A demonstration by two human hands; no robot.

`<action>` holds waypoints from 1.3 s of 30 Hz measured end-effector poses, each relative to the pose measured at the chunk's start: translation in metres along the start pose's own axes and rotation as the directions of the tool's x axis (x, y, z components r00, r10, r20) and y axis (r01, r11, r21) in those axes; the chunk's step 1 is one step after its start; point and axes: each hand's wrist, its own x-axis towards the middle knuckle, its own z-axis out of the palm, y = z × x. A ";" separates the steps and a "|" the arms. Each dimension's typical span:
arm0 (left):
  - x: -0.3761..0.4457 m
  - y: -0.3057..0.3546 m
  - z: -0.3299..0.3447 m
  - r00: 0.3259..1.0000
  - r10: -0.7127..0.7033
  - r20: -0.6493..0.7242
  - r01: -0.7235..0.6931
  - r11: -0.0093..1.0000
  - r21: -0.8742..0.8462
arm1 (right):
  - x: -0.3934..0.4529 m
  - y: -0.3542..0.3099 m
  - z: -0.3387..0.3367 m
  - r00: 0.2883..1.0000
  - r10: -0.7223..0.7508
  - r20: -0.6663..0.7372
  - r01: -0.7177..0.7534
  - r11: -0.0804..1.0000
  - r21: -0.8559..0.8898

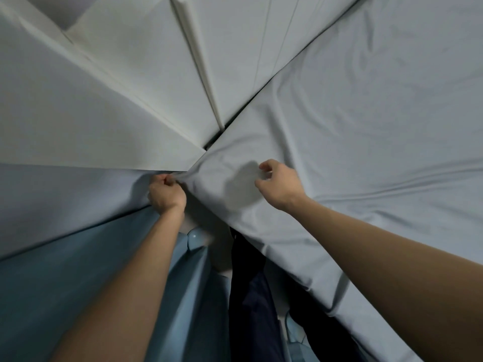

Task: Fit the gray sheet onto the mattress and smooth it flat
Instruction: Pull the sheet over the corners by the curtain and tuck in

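At the bed's near corner, seen from the head camera, the left hand (167, 193) pinches the smooth gray cotton sheet (352, 131) over the mattress corner; the right hand (278, 185) hovers loosely curled, holding nothing. Corner-fitting, I'd judge; next, tug down and tuck, then flatten the wrinkles

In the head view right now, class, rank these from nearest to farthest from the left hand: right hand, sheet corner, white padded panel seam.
1. Sheet corner, gripped by the left hand.
2. Right hand, to its right, above the gray sheet.
3. White padded panel seam, far above.
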 end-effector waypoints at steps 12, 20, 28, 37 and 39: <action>-0.073 -0.014 0.028 0.992 0.117 0.039 -0.092 0.914 -0.394 | 0.002 0.022 0.001 0.992 -0.102 -0.079 0.103 0.995 0.001; -0.053 -0.024 0.021 0.985 0.172 -0.017 -0.170 0.941 -0.291 | 0.005 0.031 0.004 0.989 -0.091 -0.120 0.101 0.992 0.081; -0.032 -0.008 0.021 0.999 -0.004 -0.044 -0.012 0.933 -0.360 | 0.008 0.028 0.005 0.977 -0.160 -0.143 0.167 0.985 0.039; -0.068 0.004 0.036 0.997 0.071 -0.012 -0.069 0.886 -0.459 | 0.005 0.025 0.012 0.933 -0.354 0.064 0.354 0.873 -0.335; -0.066 0.001 0.034 0.996 0.075 -0.040 -0.085 0.875 -0.477 | 0.007 0.025 0.015 0.939 -0.327 0.106 0.342 0.864 -0.369</action>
